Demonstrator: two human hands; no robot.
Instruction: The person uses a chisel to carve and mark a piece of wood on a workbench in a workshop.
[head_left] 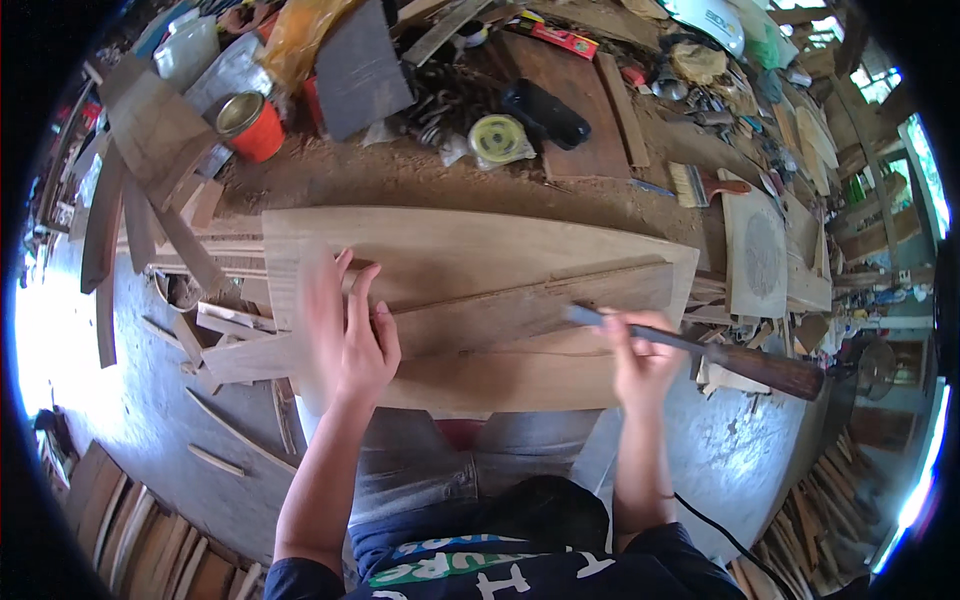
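My right hand [642, 358] is closed around the metal shank of a wooden-handled chisel [765, 370]. Its blade tip points left over a narrow wooden strip [540, 310], and the handle sticks out to the right. That strip lies at a slant on a wide pale board [450, 235] across my lap. Over the board's left part is my left hand [350, 335], partly smeared by motion, with fingers apart and nothing seen in them. Whether it touches the strip's left end, I cannot tell.
Beyond the board, a dusty bench holds an orange can [255, 135], a yellow-green round tape roll [500, 140], a black case [547, 113], a paintbrush [705, 186] and a red level [560, 38]. Wood offcuts [235, 325] stick out at left. Stacked wood strips [150, 530] lie on the floor.
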